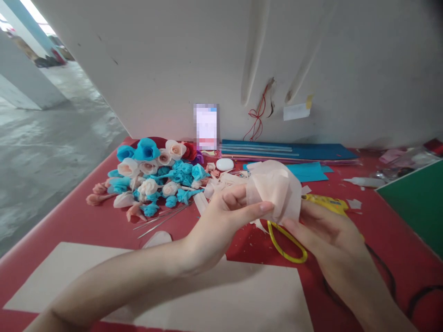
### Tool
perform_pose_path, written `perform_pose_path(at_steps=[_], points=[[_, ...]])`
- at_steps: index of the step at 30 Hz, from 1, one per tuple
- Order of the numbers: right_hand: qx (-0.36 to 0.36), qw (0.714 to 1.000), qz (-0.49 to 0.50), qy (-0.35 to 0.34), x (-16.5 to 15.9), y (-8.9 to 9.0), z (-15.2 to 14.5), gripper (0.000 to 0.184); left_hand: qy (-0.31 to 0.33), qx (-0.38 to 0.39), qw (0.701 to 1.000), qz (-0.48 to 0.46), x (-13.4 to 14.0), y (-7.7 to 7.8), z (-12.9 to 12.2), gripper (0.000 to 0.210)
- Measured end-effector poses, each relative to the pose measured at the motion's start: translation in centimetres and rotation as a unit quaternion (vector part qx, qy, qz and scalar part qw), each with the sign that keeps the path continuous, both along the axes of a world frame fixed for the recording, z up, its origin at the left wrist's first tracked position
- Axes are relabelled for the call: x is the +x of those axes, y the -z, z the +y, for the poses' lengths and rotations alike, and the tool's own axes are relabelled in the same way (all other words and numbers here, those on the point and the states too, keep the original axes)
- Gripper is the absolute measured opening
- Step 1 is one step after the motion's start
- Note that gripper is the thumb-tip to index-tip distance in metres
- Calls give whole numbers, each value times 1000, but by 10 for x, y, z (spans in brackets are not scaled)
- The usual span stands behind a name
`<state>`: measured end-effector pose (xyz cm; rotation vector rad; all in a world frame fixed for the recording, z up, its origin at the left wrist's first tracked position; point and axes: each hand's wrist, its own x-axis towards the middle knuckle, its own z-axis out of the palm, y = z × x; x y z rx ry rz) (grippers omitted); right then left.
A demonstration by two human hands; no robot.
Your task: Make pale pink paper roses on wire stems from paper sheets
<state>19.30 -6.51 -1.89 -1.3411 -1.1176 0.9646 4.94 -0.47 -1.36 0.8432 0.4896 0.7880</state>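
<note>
A pale cream paper flower (274, 186) with thin, overlapping petals is held up above the red table. My left hand (221, 216) pinches it from the left, thumb pressed on its lower front. From the right, my right hand (321, 230) grips its lower edge with the thumb in front; the other fingers are partly hidden behind. Below the flower a yellow scissor handle (287, 251) shows, its blades out of sight. A yellow glue gun (325, 203) lies behind my right hand, partly covered by it. A large cream paper sheet (242, 295) lies under my left forearm.
Blue, cream and pink paper flowers (155, 175) are heaped at the left, with thin wires (162, 221) in front. Blue sheets (311, 150), a white oval case (224, 164) and a lit phone (206, 127) sit near the wall. A green board (415, 207) stands at the right.
</note>
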Motion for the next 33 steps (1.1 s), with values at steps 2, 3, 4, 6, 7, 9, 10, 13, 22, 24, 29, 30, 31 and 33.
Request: perform_pose_path(at_steps=[2,3,4,6,7,9,10,13,22,24,29,30,31,33], points=[[-10,1000,4,-3,2,0,0,14,0,-1,1000,-6,0,0,-1,6],[-16,1000,3,-7,3,0,1,15,0,1,1000,-11,0,1,-1,7],[-24,1000,1,-12,4,1,1,16,-1,3,1000,-16,0,1,-1,8],[-43,999,-6,-30,6,1,2,18,-4,7,1000,-20,0,2,-2,9],[-52,998,-11,-37,7,2,2,18,-6,6,1000,-19,0,2,-2,9],[-57,998,-6,-35,5,2,2,19,-12,2,1000,-17,0,3,-2,8],[-55,998,2,-28,4,1,2,17,-14,0,1000,-17,1,3,-2,8],[-46,998,37,-1,-1,1,1,13,-18,-5,999,-34,2,3,-2,13],[-44,998,38,-33,3,6,1,12,0,-6,998,-60,2,6,-3,18],[-47,998,33,-1,0,4,1,12,1,0,998,-58,2,7,-4,15],[-65,996,56,-5,-5,1,0,18,-16,-13,999,-30,3,10,-6,3],[-69,996,60,-6,-5,1,0,20,-18,-13,999,-24,3,10,-6,2],[-73,996,59,-7,-4,1,0,21,-19,-12,1000,-21,3,10,-6,2],[-86,995,42,-30,-1,3,1,25,-22,-9,999,-26,3,9,-6,3]])
